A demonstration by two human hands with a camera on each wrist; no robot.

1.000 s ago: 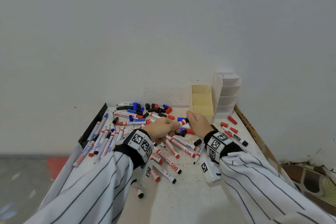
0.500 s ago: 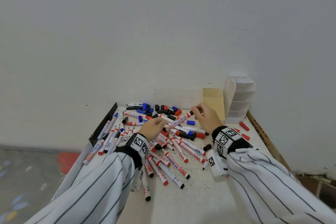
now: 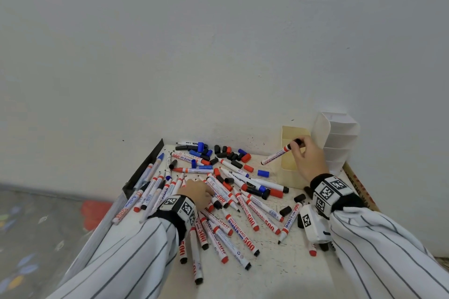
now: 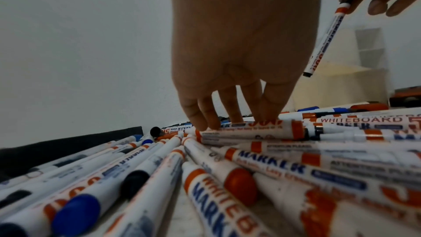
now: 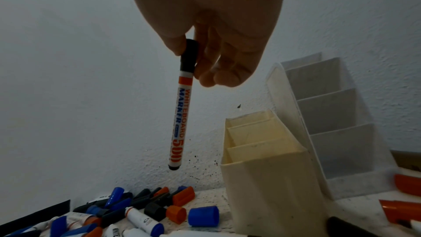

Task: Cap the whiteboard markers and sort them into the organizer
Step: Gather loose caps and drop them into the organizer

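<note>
Your right hand (image 5: pixel 205 24) pinches a black-capped marker (image 5: pixel 181 107) by its cap, thumb on one side and fingers (image 5: pixel 218 77) on the other, the barrel hanging below them and to the left of the cream organizer (image 5: pixel 262 150), not yet over any of its compartments. Beyond the fingers stands a taller white tiered organizer (image 5: pixel 325 107). Your left hand (image 3: pixel 196 193) reaches down into the heap, its fingertips (image 4: pixel 205 123) pressing on a red-banded marker (image 4: pixel 250 132) lying across others on the surface (image 3: pixel 267 272); whether they have closed round it cannot be told.

The risk lies in the hold. Gripped only by the cap, the hanging marker could slip free if the cap is not fully seated, dropping the barrel back among the loose caps (image 5: pixel 173 210) under the fingers. The barrel also hangs low beside the cream organizer's front wall, so a sideways carry without a lift could knock the light box over or push it off its place. On the left, the crossed markers could roll away under the fingertips.
</note>
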